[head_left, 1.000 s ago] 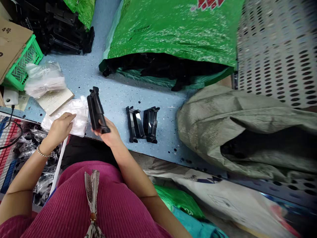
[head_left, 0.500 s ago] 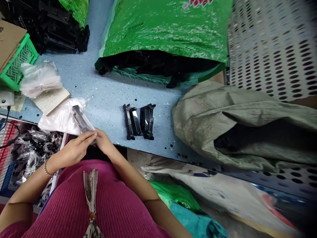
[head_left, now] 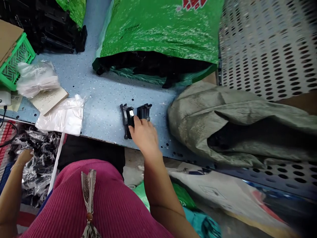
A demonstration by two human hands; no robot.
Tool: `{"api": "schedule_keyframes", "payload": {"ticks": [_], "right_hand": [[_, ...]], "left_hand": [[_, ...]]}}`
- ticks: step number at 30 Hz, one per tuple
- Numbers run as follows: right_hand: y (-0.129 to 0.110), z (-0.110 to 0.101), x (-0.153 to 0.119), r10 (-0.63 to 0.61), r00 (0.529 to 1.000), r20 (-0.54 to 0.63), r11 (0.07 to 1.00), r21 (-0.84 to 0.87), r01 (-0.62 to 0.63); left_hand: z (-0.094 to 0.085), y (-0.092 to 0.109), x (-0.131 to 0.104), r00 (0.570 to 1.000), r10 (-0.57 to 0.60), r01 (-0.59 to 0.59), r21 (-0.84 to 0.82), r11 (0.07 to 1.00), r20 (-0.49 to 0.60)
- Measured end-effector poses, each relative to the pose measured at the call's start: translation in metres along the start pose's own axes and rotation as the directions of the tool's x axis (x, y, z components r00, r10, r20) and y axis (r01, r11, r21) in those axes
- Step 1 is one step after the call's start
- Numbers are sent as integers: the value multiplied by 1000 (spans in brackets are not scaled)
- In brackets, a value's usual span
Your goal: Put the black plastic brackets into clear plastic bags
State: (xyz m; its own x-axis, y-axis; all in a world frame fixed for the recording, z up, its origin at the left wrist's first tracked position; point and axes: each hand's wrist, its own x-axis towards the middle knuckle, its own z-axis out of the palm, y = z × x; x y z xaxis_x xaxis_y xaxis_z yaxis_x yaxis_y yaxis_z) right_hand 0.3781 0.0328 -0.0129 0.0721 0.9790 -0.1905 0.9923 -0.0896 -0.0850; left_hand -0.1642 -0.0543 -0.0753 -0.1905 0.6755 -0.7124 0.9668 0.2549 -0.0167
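Observation:
My right hand (head_left: 146, 134) is over the right-hand one of two black plastic parts, its thumb between the two and its fingers closed around the right-hand part (head_left: 144, 110). Just left of it lies the other black part (head_left: 125, 120), near the table's front edge. Down at the lower left, my left hand (head_left: 25, 156) is over a bin of black parts in clear bags (head_left: 41, 165); its fingertips are too unclear to read. A stack of clear plastic bags (head_left: 61, 115) lies flat on the table (head_left: 104, 99).
An open green sack (head_left: 158, 29) of black parts lies at the back, a grey-green sack (head_left: 193, 115) on the right. At the left are a green basket (head_left: 18, 62), bundled clear bags (head_left: 37, 79), a board (head_left: 49, 100) and piled black parts (head_left: 54, 29).
My hands have separated. The left moved down to the bin, and the bagged part both held no longer shows in them. The right moved right onto the black part.

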Motion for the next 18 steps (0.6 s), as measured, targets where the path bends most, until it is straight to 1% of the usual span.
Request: {"api": "schedule_keyframes", "payload": {"ticks": [2,3,4,5,6,7,8,9,10,11,12,13,14,15,16,18], "right_hand": [[2,3,-2,-5,998,59,1000,-5,5],[2,4,-4,11,996,83,1000,10,-12],[2,5,-4,31,994,103,999,38,-35],[2,7,-4,43,992,116,995,88,-54],[0,9,-3,42,992,120,984,169,-62],[-3,12,-1,23,993,117,957,285,-56],[-7,16,2,-14,994,110,902,430,-35],[-13,20,5,-60,993,102,814,581,-11],[-21,25,7,-105,990,96,698,716,4],[-30,30,9,-145,985,97,572,820,3],[-39,35,10,-180,978,106,451,892,-14],[-48,38,11,-208,971,122,344,938,-45],[-56,40,10,-230,963,142,249,965,-83],[-64,41,10,-249,955,160,163,979,-121],[-72,40,10,-267,948,172,78,985,-156],[-87,35,10,-315,931,183,-84,972,-220]], "left_hand": [[-4,4,7,996,-68,67,-4,998,-54],[-10,12,4,992,-100,99,-6,995,-83],[-19,24,-2,985,-113,110,-25,994,-133],[-28,42,-10,973,-96,83,-70,994,-210],[-37,66,-19,954,-56,22,-118,993,-294],[-46,93,-26,902,12,-105,-192,976,-432],[-53,123,-32,825,121,-295,-238,925,-553],[-58,153,-34,739,218,-449,-225,865,-637],[-62,181,-32,657,284,-536,-168,827,-699],[-65,203,-27,599,303,-560,-118,820,-741],[-67,220,-19,571,317,-577,-96,811,-757],[-69,228,-10,564,315,-587,-103,803,-764],[-72,230,-1,582,299,-600,-151,786,-756],[-75,226,8,621,277,-615,-237,752,-733],[-78,218,15,672,256,-624,-346,701,-695],[-86,197,22,776,241,-599,-563,570,-582]]}}
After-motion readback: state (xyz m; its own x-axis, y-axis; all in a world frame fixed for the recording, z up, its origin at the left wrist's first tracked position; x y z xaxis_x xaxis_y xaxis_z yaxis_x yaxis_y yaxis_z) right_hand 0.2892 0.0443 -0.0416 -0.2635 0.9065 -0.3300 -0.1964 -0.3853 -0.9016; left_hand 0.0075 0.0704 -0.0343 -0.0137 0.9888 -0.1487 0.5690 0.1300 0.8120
